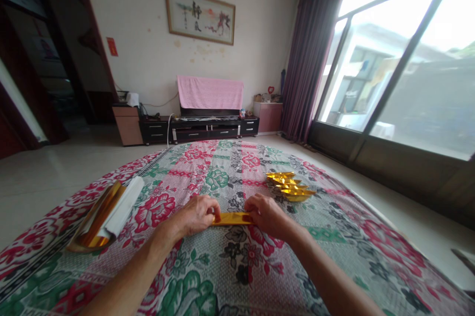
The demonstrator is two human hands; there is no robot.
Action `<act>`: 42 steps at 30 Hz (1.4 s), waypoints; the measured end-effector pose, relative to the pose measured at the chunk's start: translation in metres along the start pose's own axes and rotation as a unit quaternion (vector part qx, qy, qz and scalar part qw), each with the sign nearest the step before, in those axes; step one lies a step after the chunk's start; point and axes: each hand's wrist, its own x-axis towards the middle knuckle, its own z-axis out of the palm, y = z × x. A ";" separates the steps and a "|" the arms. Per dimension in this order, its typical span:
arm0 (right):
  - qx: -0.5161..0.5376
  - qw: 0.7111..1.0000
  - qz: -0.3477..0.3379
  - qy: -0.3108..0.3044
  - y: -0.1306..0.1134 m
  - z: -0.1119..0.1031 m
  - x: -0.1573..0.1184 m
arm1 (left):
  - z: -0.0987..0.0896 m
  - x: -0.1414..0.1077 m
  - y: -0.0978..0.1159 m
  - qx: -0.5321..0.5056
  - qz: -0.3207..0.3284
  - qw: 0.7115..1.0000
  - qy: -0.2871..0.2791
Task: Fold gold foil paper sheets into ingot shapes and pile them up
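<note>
A narrow folded strip of gold foil paper lies level just over the flowered tablecloth, stretched between my two hands. My left hand pinches its left end with thumb and fingers. At the right end, my right hand grips the strip in the same way. Beyond my right hand stands a row of several folded gold paper ingots, set close together. Off to the left rests a stack of gold and white paper sheets, partly curled. My fingertips hide the strip's ends.
Across the room, a black TV cabinet holds a television draped with a pink cloth. A framed picture hangs above. Purple curtains and large windows are at the right.
</note>
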 end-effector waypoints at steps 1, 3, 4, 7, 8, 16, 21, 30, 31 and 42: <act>0.000 1.000 0.001 0.002 0.000 0.000 0.000 | 0.000 0.000 0.000 0.000 0.002 1.000 0.000; 0.000 1.000 0.003 0.008 0.001 0.001 0.000 | 0.000 0.000 0.000 -0.001 0.003 1.000 -0.003; 0.000 1.000 0.003 0.010 0.001 0.001 0.000 | -0.001 0.000 0.000 0.000 0.002 1.000 -0.005; -0.004 1.000 0.007 0.009 0.001 0.001 0.000 | -0.001 -0.001 0.000 0.003 -0.001 1.000 -0.007; -0.006 1.000 0.011 0.007 0.000 0.000 0.000 | -0.001 -0.001 0.001 0.004 -0.001 1.000 -0.008; -0.015 1.000 0.025 0.005 0.000 0.003 0.001 | -0.001 0.000 0.001 0.026 0.003 1.000 -0.011; -0.015 0.999 0.026 0.011 0.001 0.006 0.001 | -0.002 -0.001 0.003 0.034 -0.003 0.999 -0.011; -0.017 1.000 0.013 0.006 -0.001 0.002 0.001 | -0.001 0.001 0.001 0.024 0.003 1.000 -0.011; -0.018 1.000 0.011 0.006 0.000 0.002 0.001 | -0.001 0.001 0.001 0.024 0.002 1.000 -0.012; -0.010 1.000 0.024 -0.014 -0.002 0.001 0.001 | -0.001 0.001 0.001 0.037 0.002 0.999 -0.008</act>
